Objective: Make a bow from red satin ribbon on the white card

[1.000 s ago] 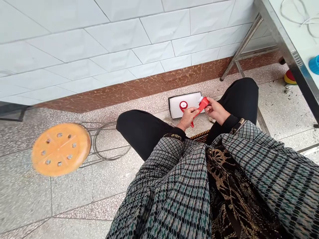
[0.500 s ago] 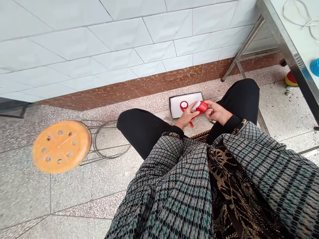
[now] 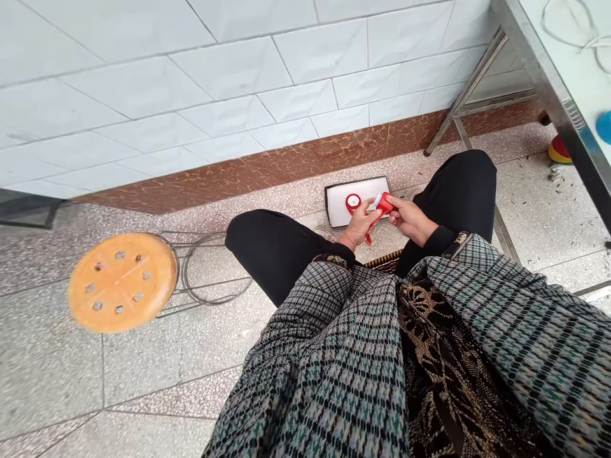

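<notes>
In front of my lap, my left hand (image 3: 359, 227) is closed around a small white piece (image 3: 378, 199) with red ribbon (image 3: 384, 203) wrapped over it. The fingers of my right hand (image 3: 411, 218) press together on the right side of the ribbon. A red ribbon tail (image 3: 368, 239) dangles below my left hand. Just beyond the hands, a ribbon roll (image 3: 352, 202) with a white centre lies in a shallow box (image 3: 334, 219), white inside with dark edges. What exactly the white piece is cannot be made out.
A round orange stool (image 3: 123, 282) with holes and metal legs lies tipped on the floor at the left. A metal-framed table (image 3: 548, 70) stands at the right, with a blue item (image 3: 604, 127) on it. The tiled wall (image 3: 286, 70) rises ahead.
My right hand has moved in over the ribbon, its fingers now covering the right side of the wound part. My left hand keeps its hold with little movement.
</notes>
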{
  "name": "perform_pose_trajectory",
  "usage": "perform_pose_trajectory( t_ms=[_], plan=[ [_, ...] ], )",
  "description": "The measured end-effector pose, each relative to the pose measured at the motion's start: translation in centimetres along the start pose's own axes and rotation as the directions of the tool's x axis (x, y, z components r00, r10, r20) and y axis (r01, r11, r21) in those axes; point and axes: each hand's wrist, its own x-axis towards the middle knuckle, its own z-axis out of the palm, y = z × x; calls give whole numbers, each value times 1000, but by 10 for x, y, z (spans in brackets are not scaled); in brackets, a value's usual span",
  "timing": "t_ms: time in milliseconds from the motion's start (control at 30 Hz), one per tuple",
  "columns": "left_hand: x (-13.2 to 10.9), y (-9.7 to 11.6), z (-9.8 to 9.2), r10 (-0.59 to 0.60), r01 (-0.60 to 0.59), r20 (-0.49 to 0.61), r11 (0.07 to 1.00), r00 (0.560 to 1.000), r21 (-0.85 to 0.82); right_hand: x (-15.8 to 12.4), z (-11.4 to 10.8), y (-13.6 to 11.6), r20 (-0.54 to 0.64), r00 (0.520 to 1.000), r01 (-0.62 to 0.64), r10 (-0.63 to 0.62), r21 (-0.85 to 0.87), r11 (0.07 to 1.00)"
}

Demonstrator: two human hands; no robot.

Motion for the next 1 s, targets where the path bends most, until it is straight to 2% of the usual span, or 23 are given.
perform_pose_trajectory(
  t_ms=[67,167,333,433,533,767,1000],
  plan=[
    [1,-2,3,6,-3,-55,999,998,51,2,0,-2,-69,997,30,-30,-3,1000],
    [3,-4,4,78,-63,-109,988,991,138,5,-1,-9,-125,992,18,-15,22,1000],
    [5,-1,5,171,-146,-115,969,978,201,9,-3,-14,-107,993,-47,55,79,996],
    [6,0,7,165,-142,-119,974,979,178,10,-4,-14,-76,993,-80,89,121,989],
    [5,-1,6,132,-120,-87,984,987,135,10,-4,-17,-43,988,-139,147,149,979],
    [2,4,-3,50,-59,112,995,992,77,4,-3,-22,14,953,-303,304,115,946],
    [0,8,-1,58,-57,117,998,991,-10,-1,-2,-23,34,935,-354,352,126,927]
  ],
)
